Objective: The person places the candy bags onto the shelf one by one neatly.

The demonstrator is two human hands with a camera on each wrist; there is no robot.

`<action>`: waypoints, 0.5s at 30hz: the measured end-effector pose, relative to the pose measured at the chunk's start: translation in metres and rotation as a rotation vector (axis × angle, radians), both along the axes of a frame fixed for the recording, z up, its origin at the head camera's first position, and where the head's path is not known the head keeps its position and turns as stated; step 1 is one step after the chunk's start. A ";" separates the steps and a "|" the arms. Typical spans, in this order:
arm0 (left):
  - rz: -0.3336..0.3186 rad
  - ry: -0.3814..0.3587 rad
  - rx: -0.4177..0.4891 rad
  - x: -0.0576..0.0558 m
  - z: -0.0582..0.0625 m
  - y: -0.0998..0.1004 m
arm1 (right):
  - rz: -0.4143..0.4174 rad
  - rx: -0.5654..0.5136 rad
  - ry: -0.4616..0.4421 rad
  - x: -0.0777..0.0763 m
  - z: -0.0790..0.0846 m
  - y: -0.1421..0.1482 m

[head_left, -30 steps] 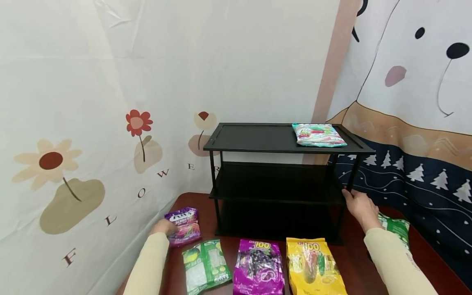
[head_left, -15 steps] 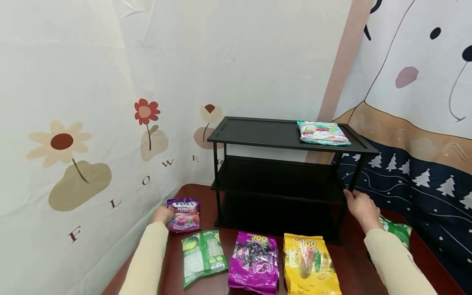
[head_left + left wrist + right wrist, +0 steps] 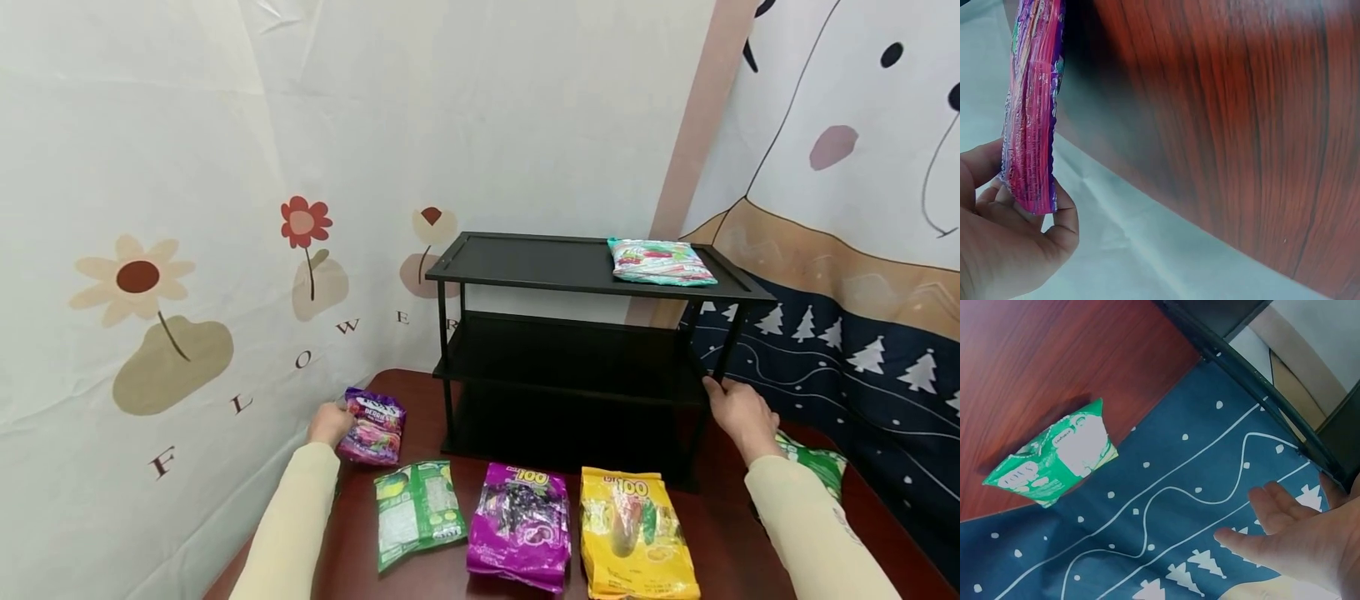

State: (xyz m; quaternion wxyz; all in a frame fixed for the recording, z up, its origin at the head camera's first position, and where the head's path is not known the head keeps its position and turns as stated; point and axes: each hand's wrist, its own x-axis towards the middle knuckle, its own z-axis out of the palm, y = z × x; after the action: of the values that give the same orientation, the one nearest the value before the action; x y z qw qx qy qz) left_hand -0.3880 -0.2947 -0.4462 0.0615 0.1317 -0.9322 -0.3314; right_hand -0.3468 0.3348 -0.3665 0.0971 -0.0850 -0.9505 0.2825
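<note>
My left hand (image 3: 330, 424) pinches the left edge of a purple and pink Fox's berries candy bag (image 3: 373, 429), which is tilted up off the table. In the left wrist view, the bag (image 3: 1034, 112) is seen edge-on between thumb and fingers. At the right side of a black three-tier shelf rack (image 3: 562, 354), my right hand (image 3: 744, 417) grips the rack by the middle shelf's corner post. In the right wrist view, the outer fingers of that hand (image 3: 1297, 531) stretch out loosely, while its thumb is hidden.
On the dark red table (image 3: 442, 567) lie a green bag (image 3: 420, 512), a purple bag (image 3: 520, 529) and a yellow bag (image 3: 636, 533). Another green bag (image 3: 813, 462) lies beyond my right arm. A teal-edged bag (image 3: 660, 262) rests on the top shelf. Printed cloth (image 3: 225, 167) surrounds the table.
The Fox's bag has tilted and risen slightly in my left hand. My right hand stays at the rack. The head view has shifted a little.
</note>
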 end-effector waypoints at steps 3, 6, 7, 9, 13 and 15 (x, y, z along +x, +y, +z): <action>-0.006 0.021 -0.016 -0.002 0.006 0.000 | -0.003 -0.003 0.016 0.000 0.003 0.001; 0.004 0.036 -0.042 -0.003 0.011 -0.001 | -0.001 -0.014 0.020 0.000 0.004 0.001; 0.005 0.043 -0.059 -0.004 0.013 -0.002 | -0.001 -0.016 0.021 0.000 0.004 0.001; 0.005 0.062 -0.091 -0.004 0.016 -0.003 | -0.004 -0.016 0.018 0.000 0.003 0.001; -0.024 0.100 -0.154 -0.005 0.019 -0.003 | -0.004 -0.019 0.019 0.000 0.000 0.000; -0.040 0.128 -0.193 -0.006 0.020 -0.002 | -0.002 -0.023 0.020 0.000 -0.002 -0.001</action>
State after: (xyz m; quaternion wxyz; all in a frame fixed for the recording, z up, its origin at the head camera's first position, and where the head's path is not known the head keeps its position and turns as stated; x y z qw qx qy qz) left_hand -0.3936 -0.2967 -0.4260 0.1267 0.0849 -0.9564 -0.2491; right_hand -0.3467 0.3338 -0.3681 0.1058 -0.0841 -0.9462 0.2941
